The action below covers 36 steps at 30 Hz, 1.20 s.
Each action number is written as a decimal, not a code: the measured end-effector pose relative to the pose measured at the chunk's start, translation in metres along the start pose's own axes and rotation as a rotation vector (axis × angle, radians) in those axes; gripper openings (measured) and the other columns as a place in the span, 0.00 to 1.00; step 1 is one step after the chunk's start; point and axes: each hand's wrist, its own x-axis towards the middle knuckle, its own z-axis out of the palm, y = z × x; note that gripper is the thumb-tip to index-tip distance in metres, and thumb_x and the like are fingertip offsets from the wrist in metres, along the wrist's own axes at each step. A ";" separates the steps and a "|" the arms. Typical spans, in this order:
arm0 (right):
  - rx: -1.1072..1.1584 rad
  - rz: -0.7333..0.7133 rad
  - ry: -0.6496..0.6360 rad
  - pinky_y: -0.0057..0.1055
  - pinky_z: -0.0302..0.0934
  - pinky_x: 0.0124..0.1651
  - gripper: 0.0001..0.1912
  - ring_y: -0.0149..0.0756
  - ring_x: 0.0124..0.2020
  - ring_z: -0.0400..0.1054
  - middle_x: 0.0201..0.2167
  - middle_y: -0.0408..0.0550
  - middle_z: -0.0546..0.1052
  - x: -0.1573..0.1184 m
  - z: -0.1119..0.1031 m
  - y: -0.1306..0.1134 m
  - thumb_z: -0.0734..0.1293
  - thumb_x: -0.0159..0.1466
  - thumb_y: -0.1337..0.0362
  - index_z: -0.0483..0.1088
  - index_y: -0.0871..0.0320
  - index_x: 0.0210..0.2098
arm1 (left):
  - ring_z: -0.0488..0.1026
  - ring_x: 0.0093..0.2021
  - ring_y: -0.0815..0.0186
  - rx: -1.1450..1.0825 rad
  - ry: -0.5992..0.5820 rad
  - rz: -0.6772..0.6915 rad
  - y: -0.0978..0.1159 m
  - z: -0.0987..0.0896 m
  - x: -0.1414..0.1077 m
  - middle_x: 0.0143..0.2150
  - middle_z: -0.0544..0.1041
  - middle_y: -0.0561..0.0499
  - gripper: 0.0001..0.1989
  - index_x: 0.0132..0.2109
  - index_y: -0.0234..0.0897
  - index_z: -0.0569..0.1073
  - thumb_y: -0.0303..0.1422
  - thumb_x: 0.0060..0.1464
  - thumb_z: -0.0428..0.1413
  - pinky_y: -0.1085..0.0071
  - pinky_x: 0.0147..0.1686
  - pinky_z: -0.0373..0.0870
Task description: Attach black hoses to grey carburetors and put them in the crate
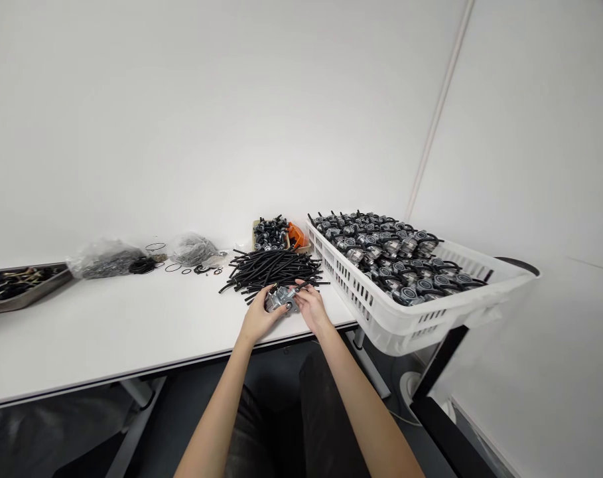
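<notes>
Grey die-cast carburetor (280, 300) held in both hands just above or on the white table top (132, 325), directly in front of the heap of black rubber hoses (271, 271); contact with the table cannot be told from this angle. Both forearms rise from the bottom of the view and converge on it, wrists slightly bent.

Left hand (258, 316): palm down, fingers curled over the carburetor's near side, closed on it. Right hand (312, 307): on the body's right side, fingers reaching left and closed on it, beside a short black tube. Grip shared between the two hands.

Right of the hose heap: white slotted plastic crate (339, 287), packed with similar carburetors (385, 249) with black tubing attached. Directly behind the heap: small tan tray (255, 232) of dark fittings (270, 234), with an orange piece (296, 236) at its right end.

Left of the heap: loose black O-rings (172, 267), then two clear plastic bags (105, 260) of small dark parts. Farthest left: metal tray (32, 295) of mixed small parts. Dark trousers (301, 425) on the person's lap show below the table edge.
</notes>
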 end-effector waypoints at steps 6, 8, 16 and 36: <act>-0.014 -0.012 -0.009 0.31 0.63 0.42 0.18 0.35 0.34 0.74 0.31 0.44 0.81 0.000 0.000 0.000 0.71 0.45 0.71 0.73 0.57 0.37 | 0.68 0.56 0.55 -0.003 0.008 -0.018 0.001 0.000 0.000 0.57 0.70 0.42 0.31 0.57 0.38 0.64 0.43 0.48 0.60 0.59 0.56 0.62; -0.018 -0.014 -0.010 0.31 0.63 0.42 0.18 0.36 0.34 0.74 0.31 0.44 0.81 0.001 -0.001 0.001 0.71 0.45 0.71 0.72 0.57 0.37 | 0.68 0.56 0.55 -0.002 0.012 -0.015 0.000 0.000 0.000 0.57 0.71 0.43 0.31 0.57 0.38 0.65 0.43 0.47 0.61 0.58 0.56 0.62; -0.002 -0.038 -0.010 0.29 0.63 0.41 0.19 0.34 0.34 0.74 0.29 0.42 0.80 0.004 -0.002 0.005 0.74 0.43 0.71 0.72 0.57 0.36 | 0.69 0.55 0.55 0.008 0.006 -0.030 -0.001 0.000 0.000 0.57 0.70 0.42 0.31 0.57 0.38 0.64 0.42 0.48 0.60 0.59 0.56 0.63; -0.075 -0.067 -0.033 0.29 0.64 0.38 0.23 0.34 0.35 0.73 0.35 0.46 0.80 0.002 -0.003 0.005 0.76 0.45 0.66 0.71 0.56 0.40 | 0.68 0.56 0.55 0.000 -0.007 -0.017 0.002 -0.001 -0.001 0.57 0.70 0.42 0.31 0.57 0.38 0.64 0.41 0.48 0.60 0.58 0.56 0.63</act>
